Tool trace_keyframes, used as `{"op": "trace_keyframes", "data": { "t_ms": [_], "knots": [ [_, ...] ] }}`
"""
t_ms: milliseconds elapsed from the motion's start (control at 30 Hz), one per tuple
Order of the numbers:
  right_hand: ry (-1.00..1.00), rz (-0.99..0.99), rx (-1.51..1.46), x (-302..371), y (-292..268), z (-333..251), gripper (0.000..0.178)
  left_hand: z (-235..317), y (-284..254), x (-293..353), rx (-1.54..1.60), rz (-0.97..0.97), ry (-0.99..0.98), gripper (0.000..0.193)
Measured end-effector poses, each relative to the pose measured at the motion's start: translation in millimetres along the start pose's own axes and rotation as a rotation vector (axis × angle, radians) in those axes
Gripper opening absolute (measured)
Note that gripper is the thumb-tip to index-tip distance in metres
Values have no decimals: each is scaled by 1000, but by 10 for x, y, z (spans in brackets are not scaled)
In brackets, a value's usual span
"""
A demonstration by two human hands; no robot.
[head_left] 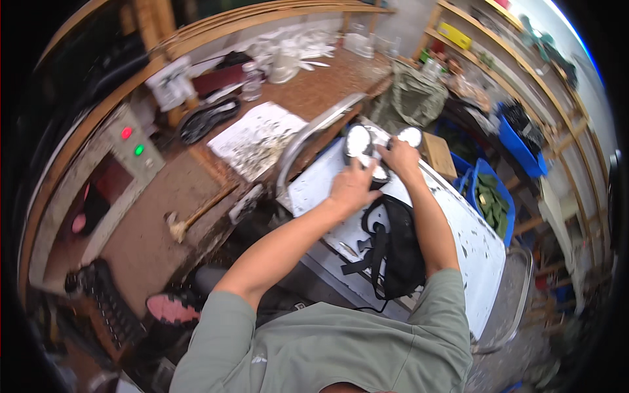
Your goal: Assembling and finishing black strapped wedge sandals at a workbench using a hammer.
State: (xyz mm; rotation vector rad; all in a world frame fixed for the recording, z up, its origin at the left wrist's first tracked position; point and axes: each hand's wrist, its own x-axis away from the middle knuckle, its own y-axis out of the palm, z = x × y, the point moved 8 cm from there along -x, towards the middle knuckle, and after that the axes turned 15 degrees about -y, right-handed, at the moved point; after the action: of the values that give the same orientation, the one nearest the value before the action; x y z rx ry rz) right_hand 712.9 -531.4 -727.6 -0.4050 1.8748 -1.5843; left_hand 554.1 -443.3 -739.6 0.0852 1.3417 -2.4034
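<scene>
In front of me, on a white, dark-flecked tabletop (pixel 476 267), lie black-rimmed pieces with white oval faces. One white oval (pixel 358 139) faces up at the left, and my left hand (pixel 354 188) rests at its near end. That hand's fingers are bent onto the white surface with the thumb apart. A second white oval (pixel 411 136) sits to the right, where the fingers of my right hand (pixel 400 159) are curled against its near side. More white surface (pixel 378 171) shows between the hands. A black bag with straps (pixel 398 249) lies nearer, under my forearms.
A brown workbench (pixel 321 82) at the back left holds white scraps, a clear bottle (pixel 251 82), a stained white sheet (pixel 255 139) and a black sole (pixel 208 120). A hammer (pixel 196 216) lies left. Blue bins (pixel 496 200), a cardboard box (pixel 439 156) and wooden shelves stand right.
</scene>
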Motion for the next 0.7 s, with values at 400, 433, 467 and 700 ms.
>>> {"op": "trace_keyframes", "data": {
  "t_ms": [400, 433, 467, 700],
  "knots": [
    [-250, 408, 39, 554, -2142, -745, 43, 94, -1353, 1112, 576, 82, 117, 43],
    [-390, 487, -7, 674, -2393, -968, 42, 124, -1689, 1344, 626, 92, 164, 41],
    [-479, 554, -234, 696, -2510, -1071, 39, 107, -2068, 1605, 573, 94, 170, 39],
    [-755, -148, -817, 147, -2011, -2639, 38, -505, -3563, 2511, 137, 419, -220, 39]
  ]
}}
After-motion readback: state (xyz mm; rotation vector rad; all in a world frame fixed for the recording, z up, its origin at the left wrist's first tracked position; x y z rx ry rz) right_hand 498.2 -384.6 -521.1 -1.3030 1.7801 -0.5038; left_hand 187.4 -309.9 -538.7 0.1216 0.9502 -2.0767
